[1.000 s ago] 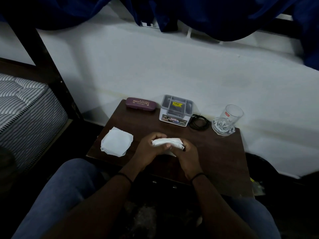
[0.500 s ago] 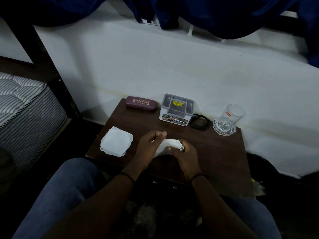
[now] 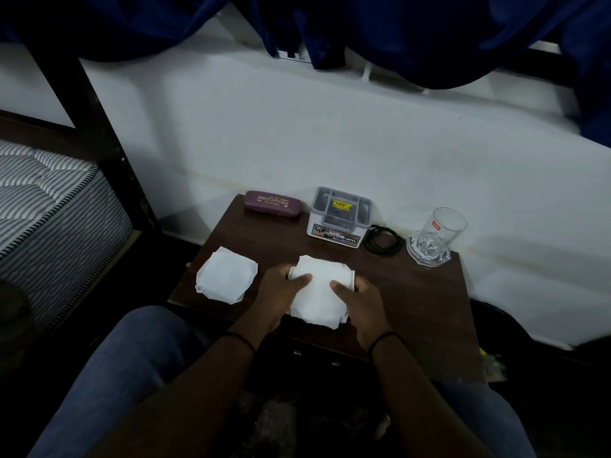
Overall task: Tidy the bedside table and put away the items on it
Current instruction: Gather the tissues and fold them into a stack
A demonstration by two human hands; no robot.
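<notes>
Bare forearms, banded wrists, blue denim legs.

Left hand (image 3: 279, 294) and right hand (image 3: 358, 300) uncovered, no rings or gloves visible. Forearms bare up to the frame's lower edge, no sleeve in sight. Thin black band (image 3: 243, 340) around the left wrist; a matching thin black band (image 3: 385, 340) around the right wrist. Blue denim jeans over both legs, left leg (image 3: 122, 375) broad and faded along the thigh, right leg (image 3: 486, 421) darker, partly cut by the frame's edge.

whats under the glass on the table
The glass stands on a clear cut-glass coaster at the table's back right corner. The wood beneath the coaster is covered.
</notes>
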